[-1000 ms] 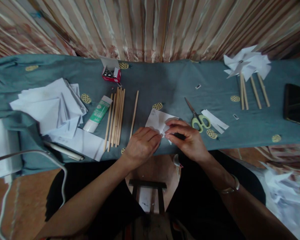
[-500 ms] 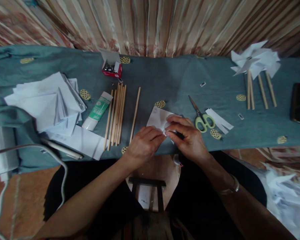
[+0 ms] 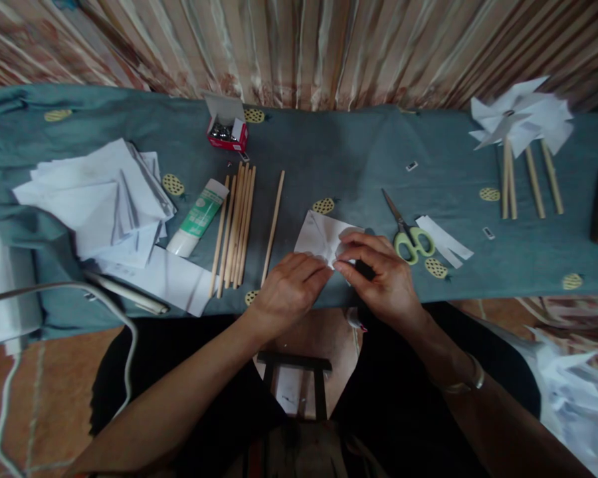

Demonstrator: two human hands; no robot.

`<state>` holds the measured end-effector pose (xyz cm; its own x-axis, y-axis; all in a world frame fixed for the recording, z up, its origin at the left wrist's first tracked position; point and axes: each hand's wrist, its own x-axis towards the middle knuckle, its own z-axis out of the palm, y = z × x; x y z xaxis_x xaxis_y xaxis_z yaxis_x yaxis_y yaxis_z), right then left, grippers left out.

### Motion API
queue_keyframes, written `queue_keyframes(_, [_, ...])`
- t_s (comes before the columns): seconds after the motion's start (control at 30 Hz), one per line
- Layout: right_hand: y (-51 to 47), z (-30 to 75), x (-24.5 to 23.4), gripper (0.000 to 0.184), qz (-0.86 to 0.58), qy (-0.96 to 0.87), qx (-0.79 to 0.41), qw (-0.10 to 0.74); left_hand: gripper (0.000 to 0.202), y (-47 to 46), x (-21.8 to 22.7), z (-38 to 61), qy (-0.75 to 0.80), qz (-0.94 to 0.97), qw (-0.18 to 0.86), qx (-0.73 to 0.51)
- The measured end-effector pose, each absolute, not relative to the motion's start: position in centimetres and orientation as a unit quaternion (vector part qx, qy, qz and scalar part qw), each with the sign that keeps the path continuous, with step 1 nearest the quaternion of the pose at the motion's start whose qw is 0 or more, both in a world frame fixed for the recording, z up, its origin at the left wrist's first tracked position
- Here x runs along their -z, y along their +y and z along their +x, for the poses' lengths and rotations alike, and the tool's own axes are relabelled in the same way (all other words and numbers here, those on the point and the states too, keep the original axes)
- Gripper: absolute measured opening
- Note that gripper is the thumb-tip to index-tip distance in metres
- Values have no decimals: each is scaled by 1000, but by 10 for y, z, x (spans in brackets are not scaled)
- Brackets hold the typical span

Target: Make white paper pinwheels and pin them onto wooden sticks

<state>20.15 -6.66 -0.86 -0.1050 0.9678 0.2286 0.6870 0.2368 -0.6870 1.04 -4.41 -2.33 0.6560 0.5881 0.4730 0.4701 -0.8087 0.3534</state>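
Note:
A white paper square (image 3: 313, 230) with crease or cut lines lies at the table's front edge, between my hands. My left hand (image 3: 293, 284) pinches its near side, the fingers closed on the paper. From the right, my right hand (image 3: 379, 269) pinches the paper near its middle with thumb and fingertips, and a part there is bent up. The fingers hide the near corner. A lone wooden stick (image 3: 273, 226) lies just left of the paper. Green-handled scissors (image 3: 404, 232) rest to the right of it, beside white paper strips (image 3: 444, 240).
Several wooden sticks (image 3: 236, 226), a glue tube (image 3: 198, 218) and a paper stack (image 3: 97, 199) lie on the left. Behind them stands a red box of metal pins (image 3: 226, 135). Paper pinwheels (image 3: 521, 116) on sticks lie at the far right. A white cable (image 3: 114, 309) hangs at front left.
The whole view has shifted slightly, so the table things sit a little farther right. Both hands keep their pinch on the paper, with only slight finger movement.

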Motion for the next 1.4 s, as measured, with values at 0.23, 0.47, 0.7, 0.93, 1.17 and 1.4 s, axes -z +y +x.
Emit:
queue_keyframes(0.23, [-65,198,10,8,-580,-721,-195,325,11,-44,19,11,293,910,94,-278])
queue_keyframes(0.47, [-65,195,11,9,-583,-722,-182,324,12,-43,17,11,309,911,81,-262])
queue_keyframes(0.7, [-65,195,11,10,-586,-720,-180,326,17,-42,17,11,316,909,95,-254])
queue_keyframes(0.93, [-66,193,12,10,-589,-716,-184,328,16,-42,18,11,317,908,91,-260])
queue_keyframes(1.17, [-67,192,12,12,-580,-726,-176,326,19,-43,17,12,317,911,91,-247])
queue_keyframes(1.4, [-68,193,15,23,-562,-754,-162,298,17,-43,18,11,314,910,87,-257])
